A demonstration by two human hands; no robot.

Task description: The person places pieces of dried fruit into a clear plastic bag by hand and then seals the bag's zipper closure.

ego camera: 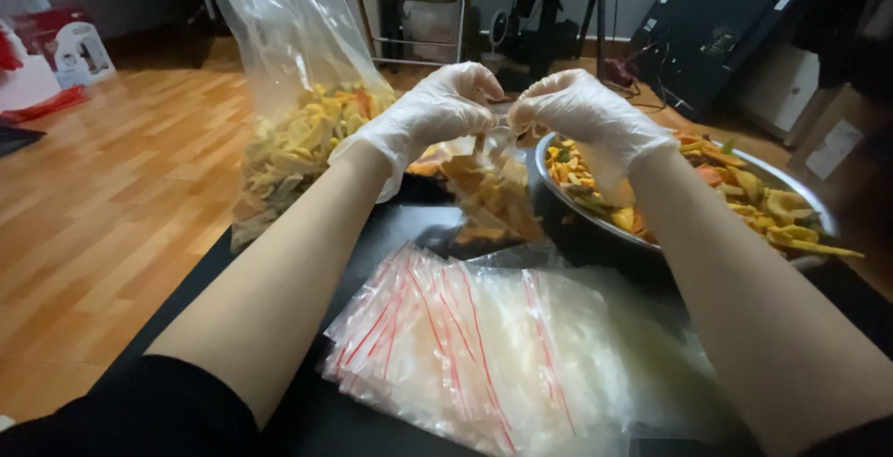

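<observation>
Both my hands wear thin clear gloves. My left hand (pixel 435 108) and my right hand (pixel 581 113) pinch the top edge of a small clear zip bag (pixel 491 192) from either side. The bag hangs between them above the black table, filled with yellow and orange dried snack pieces. Just behind and right of it sits a metal bowl (pixel 595 234) holding more of the same mixed pieces.
A large clear plastic bag (pixel 293 132) of the same snack stands at the table's left. A stack of empty zip bags with red seal strips (pixel 465 345) lies near me on the black table (pixel 307 420). Wooden floor (pixel 112 197) lies left; a chair and dark equipment stand behind.
</observation>
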